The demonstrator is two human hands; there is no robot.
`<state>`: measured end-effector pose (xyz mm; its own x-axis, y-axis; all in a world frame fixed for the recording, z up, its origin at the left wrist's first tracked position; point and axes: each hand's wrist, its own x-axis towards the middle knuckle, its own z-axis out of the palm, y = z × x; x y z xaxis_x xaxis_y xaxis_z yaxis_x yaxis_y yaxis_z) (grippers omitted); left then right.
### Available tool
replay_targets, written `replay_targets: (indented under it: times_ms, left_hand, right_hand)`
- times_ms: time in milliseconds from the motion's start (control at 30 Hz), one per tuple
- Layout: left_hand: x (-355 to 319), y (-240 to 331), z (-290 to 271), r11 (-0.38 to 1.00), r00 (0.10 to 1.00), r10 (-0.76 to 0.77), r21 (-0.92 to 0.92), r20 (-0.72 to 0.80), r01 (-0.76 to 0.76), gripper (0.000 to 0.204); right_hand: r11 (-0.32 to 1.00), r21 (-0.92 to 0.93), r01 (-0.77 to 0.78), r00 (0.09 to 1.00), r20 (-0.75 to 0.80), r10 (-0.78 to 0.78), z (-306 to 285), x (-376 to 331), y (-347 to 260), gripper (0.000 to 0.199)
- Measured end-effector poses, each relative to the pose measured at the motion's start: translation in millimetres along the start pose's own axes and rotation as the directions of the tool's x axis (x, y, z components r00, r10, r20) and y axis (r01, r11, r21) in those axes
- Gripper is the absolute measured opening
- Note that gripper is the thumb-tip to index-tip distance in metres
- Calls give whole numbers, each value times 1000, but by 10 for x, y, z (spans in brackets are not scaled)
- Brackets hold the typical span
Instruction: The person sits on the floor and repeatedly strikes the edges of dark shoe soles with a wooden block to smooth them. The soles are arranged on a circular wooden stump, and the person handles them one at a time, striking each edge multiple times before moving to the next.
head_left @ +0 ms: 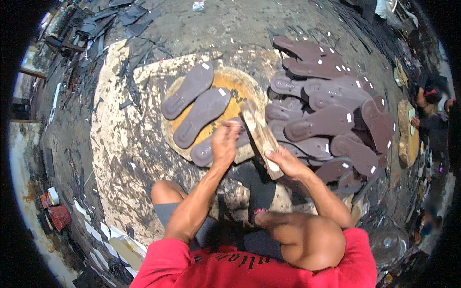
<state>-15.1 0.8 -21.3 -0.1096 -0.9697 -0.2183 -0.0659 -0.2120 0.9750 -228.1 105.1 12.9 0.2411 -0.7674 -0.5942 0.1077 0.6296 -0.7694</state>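
My right hand (288, 163) is closed round the near end of a worn wooden bat (259, 129), a long flat piece of pale and dark wood. It slants up and away over the work block. My left hand (225, 141) is closed above a grey-brown shoe sole (204, 152), its fingertips pinched together; what they hold, if anything, I cannot make out. That sole is partly hidden by the hand and the bat. Two more soles, a far one (188, 91) and a middle one (201, 117), lie side by side on the round yellowish block (247, 84), each with a white sticker.
A heap of brown soles (319, 122) spreads to the right of the block. Beneath lies a stained, pale sheet (115, 158). Dark scraps (132, 14) litter the floor at the far left. At the right edge another person's hand (416, 121) touches a green piece on a second block (408, 144).
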Motion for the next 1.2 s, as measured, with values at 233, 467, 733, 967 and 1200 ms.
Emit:
replay_targets:
  times_ms: [233, 467, 733, 967, 1200]
  left_hand:
    - [1022, 187, -540, 961, 990, 99, 266, -96, -70, 35]
    - [1029, 91, -523, 929, 987, 132, 358, -87, -93, 34]
    - [981, 48, -474, 780, 886, 464, 482, -19, -398, 19]
    - [950, -155, -488, 525, 742, 659, 630, 125, -572, 34]
    - [1203, 349, -617, 921, 857, 99, -280, -506, -271, 27]
  right_hand:
    - [998, 27, -63, 997, -41, 64, 43, -25, 103, 39]
    - [989, 147, 33, 999, -39, -27, 135, -36, -638, 40]
    - [557, -321, 766, 516, -210, -831, 575, -71, -2226, 58]
    - [908, -398, 133, 984, 160, -74, 130, 925, -979, 53]
    - [958, -235, -162, 982, 56, 180, 2, 1040, -513, 62]
